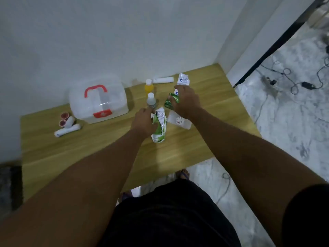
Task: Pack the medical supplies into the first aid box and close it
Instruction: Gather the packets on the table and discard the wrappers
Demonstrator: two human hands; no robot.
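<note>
While the first aid box (99, 102) sits shut at the table's (89, 150) left with supplies scattered around, I judge packing barely begun. From the head view, my left hand (143, 120) grips a green-white packet (159, 128); my right hand (187, 102) holds a small green box (171, 101).

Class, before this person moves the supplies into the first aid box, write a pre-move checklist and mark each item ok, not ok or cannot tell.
1. First aid box open to receive items: not ok, the lid with the red handle is on.
2. Left hand has a hold on the green and white packet: ok, fingers on its left edge.
3. Right hand has a hold on the small green box: ok.
4. Clear bottle and yellow bottle upright: ok.
5. Latch state of the box: cannot tell.
6. Bandage rolls within reach, left of the box: ok.
</note>
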